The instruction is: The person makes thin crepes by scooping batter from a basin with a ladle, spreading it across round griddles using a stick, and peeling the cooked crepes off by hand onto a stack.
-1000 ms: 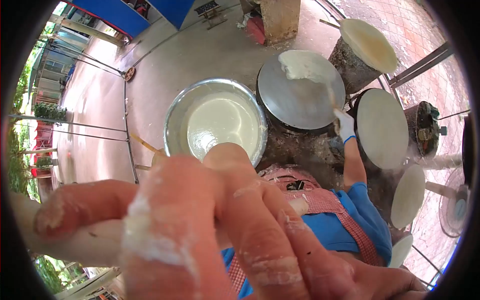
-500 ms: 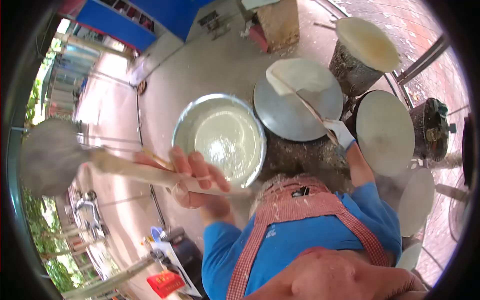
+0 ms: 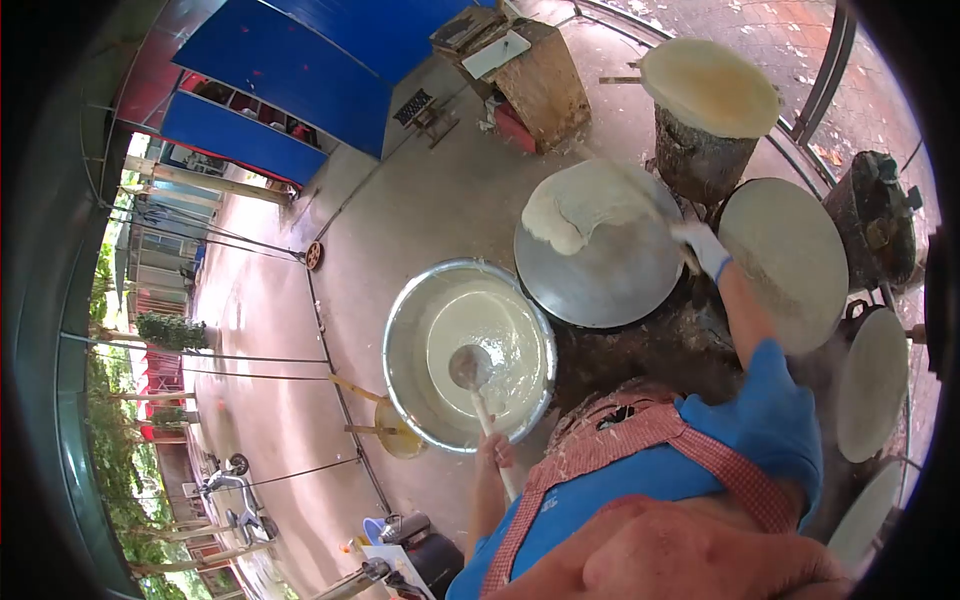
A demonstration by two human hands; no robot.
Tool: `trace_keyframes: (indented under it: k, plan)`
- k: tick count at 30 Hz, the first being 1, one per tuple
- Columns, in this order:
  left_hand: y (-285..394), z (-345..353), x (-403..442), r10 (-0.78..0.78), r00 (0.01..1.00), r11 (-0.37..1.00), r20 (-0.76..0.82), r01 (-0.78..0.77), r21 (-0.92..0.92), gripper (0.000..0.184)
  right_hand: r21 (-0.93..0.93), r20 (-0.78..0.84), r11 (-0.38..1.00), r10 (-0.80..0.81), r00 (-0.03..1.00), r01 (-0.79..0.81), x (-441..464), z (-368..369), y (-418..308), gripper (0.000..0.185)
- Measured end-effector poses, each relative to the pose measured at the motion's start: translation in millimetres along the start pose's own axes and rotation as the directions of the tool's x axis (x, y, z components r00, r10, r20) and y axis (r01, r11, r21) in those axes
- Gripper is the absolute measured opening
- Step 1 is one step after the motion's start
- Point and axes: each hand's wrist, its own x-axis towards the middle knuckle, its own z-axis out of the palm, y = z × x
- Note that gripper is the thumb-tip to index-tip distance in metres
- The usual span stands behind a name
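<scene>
My left hand (image 3: 495,452) is closed around the pale handle of a ladle (image 3: 470,368), whose round head is at the batter in a large metal basin (image 3: 403,405). In a white glove, my right hand (image 3: 703,250) grips a wooden spreading tool (image 3: 689,262) at the right edge of a round griddle (image 3: 610,290). The tool's far part is blurred by motion. White batter (image 3: 570,205) covers the griddle's upper part, while grey metal shows on the lower part.
A second griddle bears a pale round sheet (image 3: 782,262), just right of my gloved hand. Another round sheet (image 3: 705,85) lies on a drum at the upper right. A yellow container (image 3: 400,440) stands beside the basin. Back there is a wooden box (image 3: 545,90).
My left hand and the ladle have come down from in front of the camera to the basin. On the griddle, the batter covers more surface, and my gloved hand has shifted. The view has tilted.
</scene>
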Motion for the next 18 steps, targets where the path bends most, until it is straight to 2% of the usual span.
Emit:
trace_keyframes:
  k: [1, 3, 4, 5, 6, 7, 8, 10, 12, 13, 14, 15, 16, 17, 18]
  plan:
    - [-8, -3, -2, -0.026, 1.0, 1.0, -0.017, 0.026, 0.009, 0.05, 0.003, 0.001, 1.0, 0.01, 1.0, -0.01, 6, 7, -5, 0.031]
    - [-23, 10, -12, -0.054, 0.997, 0.998, -0.048, 0.055, 0.019, 0.049, -0.118, 0.088, 0.97, -0.204, 0.975, 0.214, 10, 33, -13, 0.021]
    - [-29, 25, -21, -0.021, 0.99, 0.995, -0.138, 0.035, 0.099, 0.041, -0.111, 0.094, 0.973, -0.193, 0.977, 0.203, 2, 38, -5, 0.021]
    - [-32, 35, -25, 0.019, 0.977, 0.985, -0.214, 0.019, 0.174, 0.034, -0.133, 0.186, 0.979, -0.127, 0.974, 0.153, -13, 39, 0, 0.021]
    - [-37, 26, -23, 0.017, 0.976, 0.986, -0.216, 0.019, 0.163, 0.034, -0.169, 0.274, 0.98, -0.058, 0.96, 0.107, -25, 38, 7, 0.02]
    - [-46, 7, -19, 0.004, 0.968, 0.995, -0.252, 0.02, 0.096, 0.025, -0.167, 0.301, 0.983, -0.02, 0.953, 0.074, -25, 28, 23, 0.021]
    - [-55, -9, -14, -0.007, 0.959, 0.999, -0.284, 0.016, 0.028, 0.017, -0.193, 0.254, 0.981, 0.026, 0.967, 0.024, -41, 25, 15, 0.016]
    - [-61, -31, -9, -0.012, 0.956, 0.999, -0.293, 0.021, 0.028, 0.015, -0.274, 0.181, 0.962, 0.035, 0.983, 0.016, -33, 10, -2, 0.015]
    - [-61, -42, -13, -0.023, 0.946, 0.998, -0.323, 0.042, 0.051, 0.017, -0.277, 0.139, 0.959, -0.021, 0.99, 0.059, 19, 0, -8, 0.019]
    - [-61, -44, -17, -0.032, 0.95, 0.999, -0.311, 0.035, 0.004, 0.016, -0.164, 0.042, 0.869, -0.467, 0.883, 0.467, 70, 2, 14, 0.02]
    - [-63, -46, -20, -0.041, 0.954, 0.999, -0.298, 0.03, -0.043, 0.016, -0.159, 0.04, 0.875, -0.457, 0.888, 0.457, 56, 10, 1, 0.02]
    - [-64, -48, -19, -0.041, 0.95, 0.999, -0.31, 0.032, -0.036, 0.016, -0.241, 0.152, 0.922, -0.274, 0.95, 0.304, 23, 30, -30, 0.02]
    - [-65, -51, -21, -0.092, 0.958, 0.991, -0.271, 0.061, -0.123, 0.016, -0.332, 0.251, 0.931, -0.069, 0.966, 0.152, 6, 46, -42, 0.02]
    - [-64, -53, -21, -0.137, 0.966, 0.973, -0.22, 0.089, -0.215, 0.017, -0.349, 0.356, 0.894, -0.151, 0.922, 0.282, 29, 38, -12, 0.022]
    - [-64, -52, -22, -0.135, 0.965, 0.971, -0.225, 0.084, -0.224, 0.017, -0.353, 0.381, 0.913, -0.062, 0.923, 0.207, 23, 27, -3, 0.023]
